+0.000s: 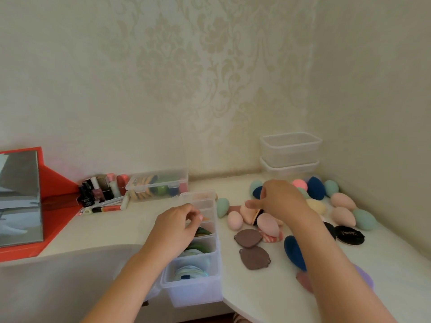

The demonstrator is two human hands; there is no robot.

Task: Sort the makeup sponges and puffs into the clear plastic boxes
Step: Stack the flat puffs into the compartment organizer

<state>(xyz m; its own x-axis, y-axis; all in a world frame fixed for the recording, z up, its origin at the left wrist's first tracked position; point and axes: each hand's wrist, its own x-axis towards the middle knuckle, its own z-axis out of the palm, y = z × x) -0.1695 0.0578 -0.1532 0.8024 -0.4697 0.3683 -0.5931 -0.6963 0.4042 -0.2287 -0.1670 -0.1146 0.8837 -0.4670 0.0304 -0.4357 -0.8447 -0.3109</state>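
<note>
— Left hand [177, 226]?
— Lower centre of the frame, above the long clear plastic box with compartments [196, 292]. Box jutting out past the near edge of the white tabletop [112, 229]. Fingers curled in toward the thumb over a middle compartment. Impossible to tell whether pinching anything.

— Inside that box?
— Round pale-blue pads [190, 270] in the nearest compartment, green pieces [203, 231] in the one behind.

— And the right hand [279, 201]?
— Right of centre, palm down over the loose pile. One finger stretched toward the left, the others bent downward onto or just above a dark puff with a peach edge [258, 213]. Gripped or merely touched: cannot tell.

— Loose on the table?
— Two pink egg-shaped sponges [235, 220] just below that hand. Below those, two flat brown teardrop puffs [248, 238]. Beside the right forearm, a dark blue teardrop sponge [294, 251]. Farther right, a round black puff with gold lettering [349, 234]. A mint-green egg sponge [222, 207] near the box's far end, and more sponges in pink, yellow, blue and green toward the wall corner.

— Other containers?
— Upper right, against the wall, two clear rectangular plastic tubs [290, 150], stacked. At the back, left of centre, a shut clear flat case [158, 184] with puffs and sponges inside. Beside it, a cluster of small cosmetic bottles [102, 188]. At the left edge, a red-framed mirror [21, 199].
</note>
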